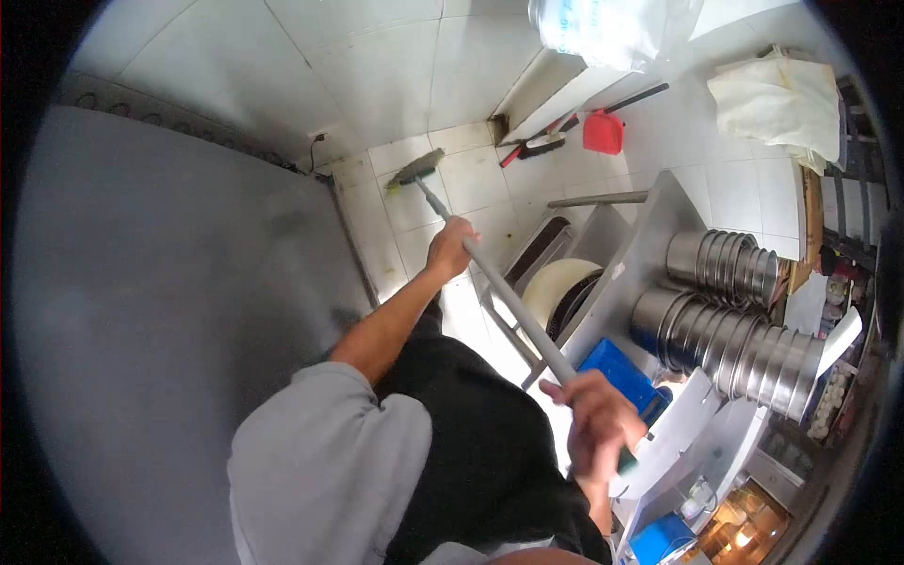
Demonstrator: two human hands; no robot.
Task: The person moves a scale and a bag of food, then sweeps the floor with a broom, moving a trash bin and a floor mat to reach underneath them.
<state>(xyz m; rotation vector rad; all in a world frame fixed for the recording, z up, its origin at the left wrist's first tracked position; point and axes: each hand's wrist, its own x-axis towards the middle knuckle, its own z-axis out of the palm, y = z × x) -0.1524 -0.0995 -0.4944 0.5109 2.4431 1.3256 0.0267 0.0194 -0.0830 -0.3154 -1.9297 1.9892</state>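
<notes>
A long grey-handled broom (pixel 508 297) runs diagonally from lower right to upper left. Its bristle head (pixel 415 170) rests on the white tiled floor (pixel 471 179), near the wall corner. Partway down the handle, my left hand (pixel 452 248) is closed around it. My right hand (pixel 601 424), slightly blurred, grips the upper part near the green end, closest to my body. Dark bits and stains mark the floor tiles around the broom head.
A large grey panel (pixel 179 311) fills the left. On the right, a metal rack (pixel 626 273) bears stacked steel pots (pixel 725 344). A red dustpan (pixel 603 133) and another brush (pixel 541 148) lie by the far wall. A blue container (pixel 617 377) is near my right hand.
</notes>
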